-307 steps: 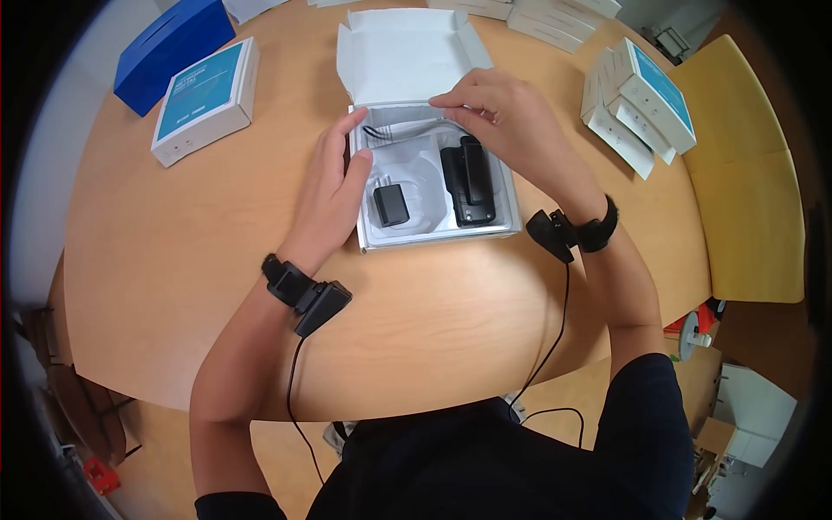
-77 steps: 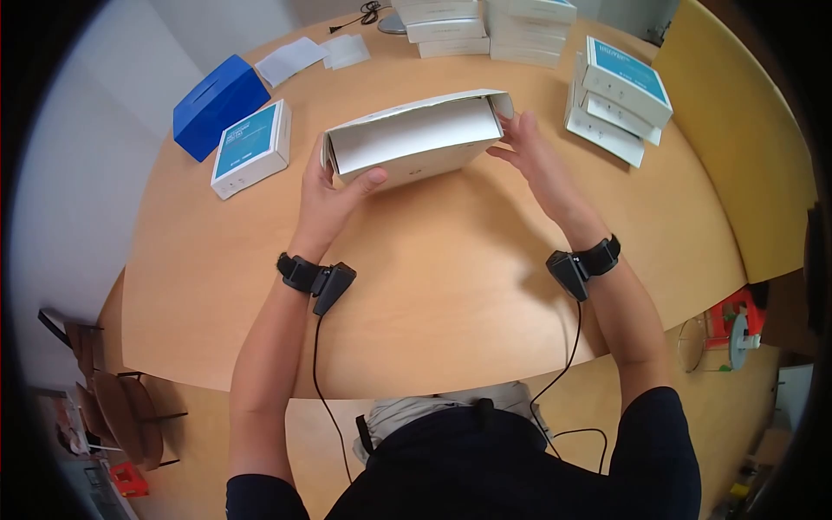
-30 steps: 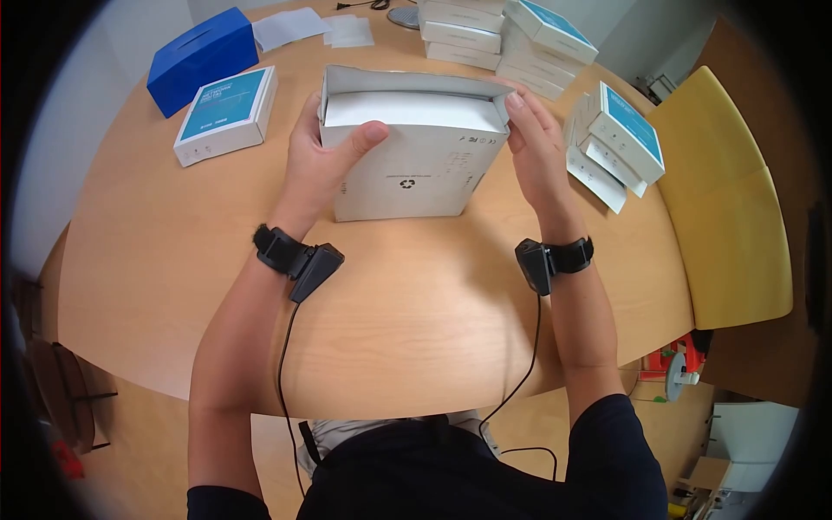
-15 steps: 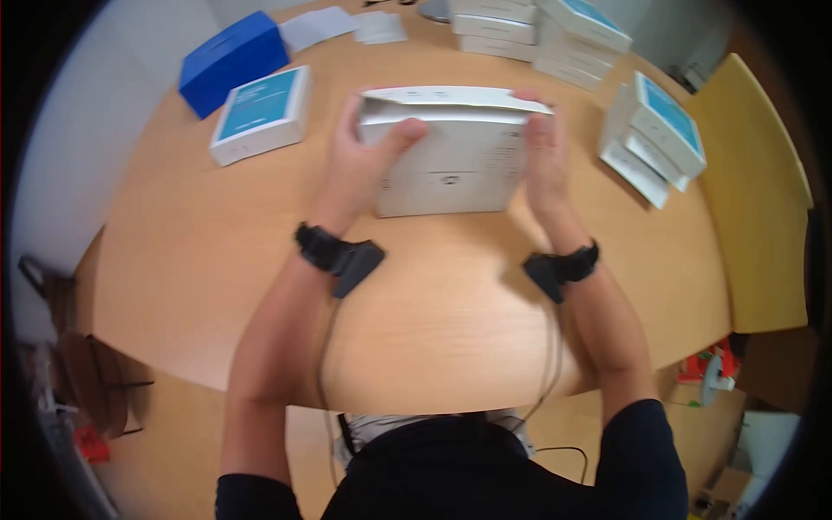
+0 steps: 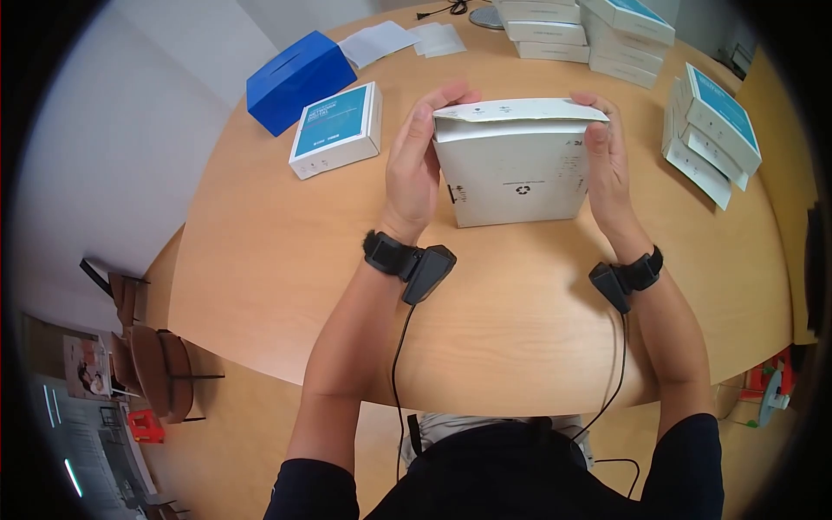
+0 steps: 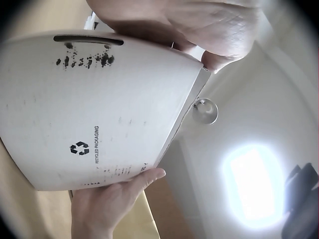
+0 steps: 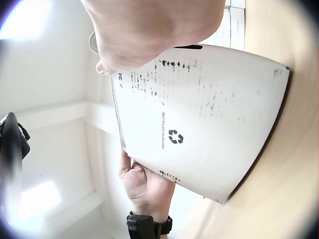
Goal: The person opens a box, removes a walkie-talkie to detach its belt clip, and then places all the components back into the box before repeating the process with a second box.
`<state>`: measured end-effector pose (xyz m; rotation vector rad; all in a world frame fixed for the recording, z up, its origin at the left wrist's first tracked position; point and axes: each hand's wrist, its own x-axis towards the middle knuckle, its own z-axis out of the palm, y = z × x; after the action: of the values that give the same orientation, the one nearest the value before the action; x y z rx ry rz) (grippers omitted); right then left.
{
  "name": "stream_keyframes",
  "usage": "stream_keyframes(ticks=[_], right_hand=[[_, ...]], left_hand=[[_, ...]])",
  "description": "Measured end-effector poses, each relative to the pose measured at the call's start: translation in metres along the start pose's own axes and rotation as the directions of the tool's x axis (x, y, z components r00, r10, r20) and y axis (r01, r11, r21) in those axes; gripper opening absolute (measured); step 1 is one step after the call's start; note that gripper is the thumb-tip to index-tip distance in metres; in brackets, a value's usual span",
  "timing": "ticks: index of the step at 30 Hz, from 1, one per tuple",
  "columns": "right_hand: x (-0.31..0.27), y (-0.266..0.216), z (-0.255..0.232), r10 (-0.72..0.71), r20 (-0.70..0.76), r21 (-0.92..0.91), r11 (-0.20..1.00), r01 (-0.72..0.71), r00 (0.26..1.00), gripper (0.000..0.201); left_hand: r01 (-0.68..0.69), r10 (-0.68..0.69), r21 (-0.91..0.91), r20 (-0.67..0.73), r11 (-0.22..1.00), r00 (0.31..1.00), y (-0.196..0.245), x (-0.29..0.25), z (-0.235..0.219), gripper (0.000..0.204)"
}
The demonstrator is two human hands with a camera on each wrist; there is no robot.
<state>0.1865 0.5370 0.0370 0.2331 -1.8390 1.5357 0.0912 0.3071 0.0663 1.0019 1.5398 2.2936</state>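
A white box (image 5: 520, 173) stands upright on the table, its printed side facing the person and a recycling mark on it. Its top flap (image 5: 520, 109) lies folded over, with a narrow gap below the front edge. The left hand (image 5: 412, 173) holds the left side, thumb by the top corner and fingers reaching behind. On the opposite side the right hand (image 5: 609, 178) grips the box, its thumb on the printed face near the top. The right wrist view shows the left hand (image 7: 147, 189) against the box's side (image 7: 199, 109); the right fingertips behind are hidden.
A blue box (image 5: 299, 82) and a teal-topped box (image 5: 334, 130) stand at the left. White papers (image 5: 377, 43) lie behind them. White boxes (image 5: 550, 33) are stacked at the back, more (image 5: 719, 117) at the right beside a yellow panel (image 5: 771, 147).
Earlier the box lay open with a black device and a charger inside; it is now upright. Its top flap has come down over the opening. The left thumb has moved from the front to the corner.
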Motion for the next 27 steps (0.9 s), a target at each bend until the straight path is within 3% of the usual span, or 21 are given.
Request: stream_keyframes(ticks=[7, 16, 20, 23, 27], right_hand=[[-0.001, -0.004, 0.002, 0.009, -0.014, 0.025, 1.0, -0.008, 1.0, 0.056], [-0.004, -0.015, 0.01, 0.068, -0.097, 0.102, 0.993, -0.058, 0.993, 0.051], [0.003, -0.023, 0.014, 0.206, -0.173, 0.109, 0.976, -0.189, 0.963, 0.051], [0.001, -0.013, 0.011, 0.232, -0.149, 0.181, 0.962, -0.204, 0.961, 0.043], [0.01, -0.002, 0.011, 0.168, -0.181, 0.179, 0.974, -0.136, 0.969, 0.04]], left_hand=[[0.022, -0.022, 0.002, -0.031, 1.0, 0.999, 0.003, -0.001, 0.007, 0.052], [-0.034, 0.035, 0.055, -0.011, 0.998, 0.999, 0.002, 0.0, 0.007, 0.058], [-0.014, 0.015, 0.059, -0.013, 0.998, 1.0, 0.001, -0.003, 0.008, 0.062], [0.027, -0.026, 0.036, -0.047, 0.999, 0.999, 0.003, -0.006, 0.01, 0.063], [0.106, -0.101, 0.18, -0.039, 0.978, 0.994, 0.005, -0.016, 0.009, 0.066]])
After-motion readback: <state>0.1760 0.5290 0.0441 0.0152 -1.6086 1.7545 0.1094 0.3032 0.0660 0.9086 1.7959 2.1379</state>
